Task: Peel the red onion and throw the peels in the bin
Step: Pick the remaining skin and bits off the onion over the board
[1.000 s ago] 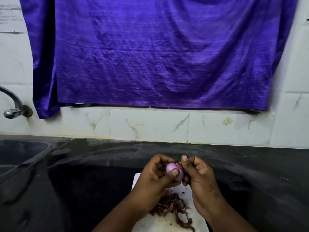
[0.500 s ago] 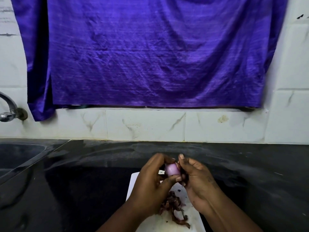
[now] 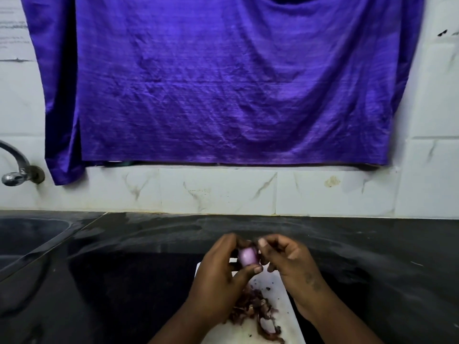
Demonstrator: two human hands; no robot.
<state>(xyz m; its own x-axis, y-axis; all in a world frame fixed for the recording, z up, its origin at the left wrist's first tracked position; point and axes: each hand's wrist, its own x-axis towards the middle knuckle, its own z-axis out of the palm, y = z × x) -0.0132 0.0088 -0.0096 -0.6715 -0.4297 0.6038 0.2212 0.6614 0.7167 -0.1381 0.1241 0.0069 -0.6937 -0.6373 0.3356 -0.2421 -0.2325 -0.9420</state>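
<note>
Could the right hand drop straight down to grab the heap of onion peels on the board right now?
Probably yes. The dark reddish peel heap lies uncovered on the white cutting board, just below and beside the right hand. That hand would first have to leave the small pink peeled onion to the left hand.

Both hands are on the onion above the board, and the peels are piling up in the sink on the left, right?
Not the sink. The head view shows the peels lying on the white board, under the left hand and right hand holding the onion.
</note>
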